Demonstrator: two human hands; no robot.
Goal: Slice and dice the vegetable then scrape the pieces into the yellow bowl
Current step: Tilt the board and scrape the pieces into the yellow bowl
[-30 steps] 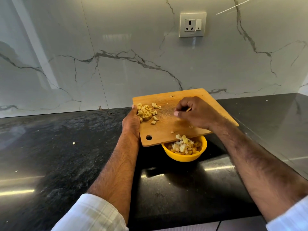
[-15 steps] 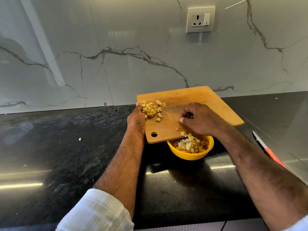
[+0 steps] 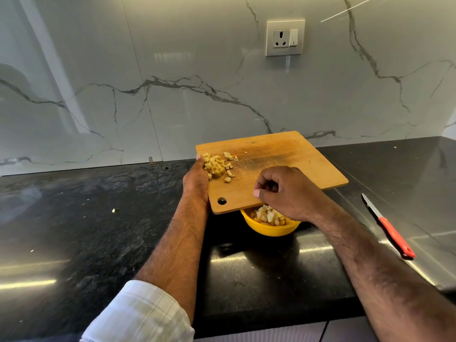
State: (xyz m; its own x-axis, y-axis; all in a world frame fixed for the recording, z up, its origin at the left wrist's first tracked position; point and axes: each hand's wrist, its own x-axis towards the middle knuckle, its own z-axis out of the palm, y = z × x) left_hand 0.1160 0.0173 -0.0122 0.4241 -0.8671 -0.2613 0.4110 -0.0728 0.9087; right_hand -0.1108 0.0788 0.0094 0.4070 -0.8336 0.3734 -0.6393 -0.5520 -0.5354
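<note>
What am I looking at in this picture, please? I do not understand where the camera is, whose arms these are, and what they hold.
There is no machine here. The camera sits on a person's head and looks down, so the two arms are that person's own. The left hand holds the wooden cutting board by its edge, over the yellow bowl. The right hand, fingers curled, rests at the board's near edge above the bowl; whether it holds anything cannot be seen. Diced vegetable pieces lie on the board, and more are in the bowl. A knife with a red handle lies on the dark counter, to the right.
</note>
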